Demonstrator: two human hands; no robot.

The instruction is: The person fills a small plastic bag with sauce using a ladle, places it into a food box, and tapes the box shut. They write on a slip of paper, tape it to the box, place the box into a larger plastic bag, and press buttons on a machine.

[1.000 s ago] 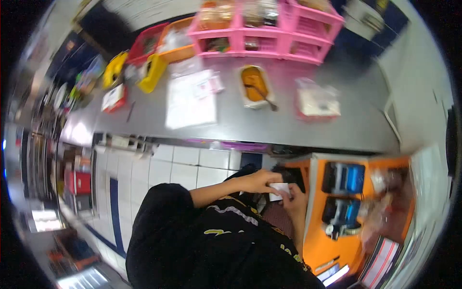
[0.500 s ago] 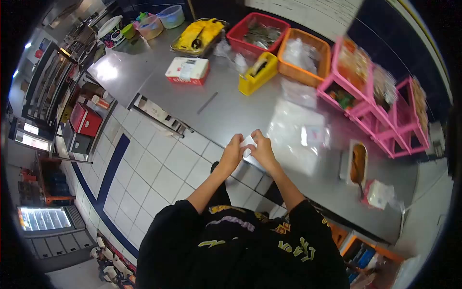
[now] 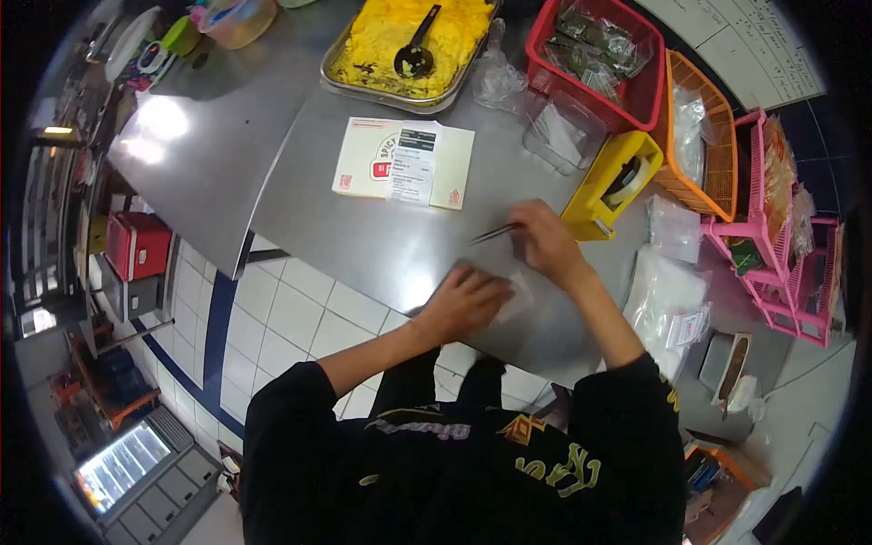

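My left hand point(image 3: 463, 304) lies on the steel table near its front edge, fingers spread and pressing down. Beside its fingertips is a small whitish, see-through piece point(image 3: 519, 298), blurred, partly under the hand. My right hand point(image 3: 548, 243) is raised a little farther back, closed around a thin metal strip point(image 3: 493, 234) whose narrow end points left. Its exact kind is too blurred to tell. Behind both hands stands a white box point(image 3: 363, 162) with a printed label point(image 3: 413, 163) on its top. A yellow tape dispenser point(image 3: 595, 191) is close to the right hand's right side.
A tray of yellow food point(image 3: 372, 54) with a black ladle point(image 3: 415, 59) sits at the back. Farther right are a clear container point(image 3: 563, 136), a red basket point(image 3: 649, 113), an orange basket point(image 3: 722, 182), pink racks point(image 3: 754, 227) and plastic bags point(image 3: 658, 282).
The two hands have parted. The right hand has taken up the thin strip from the table; the left has gone down onto the table with the whitish piece. The view has shifted closer.
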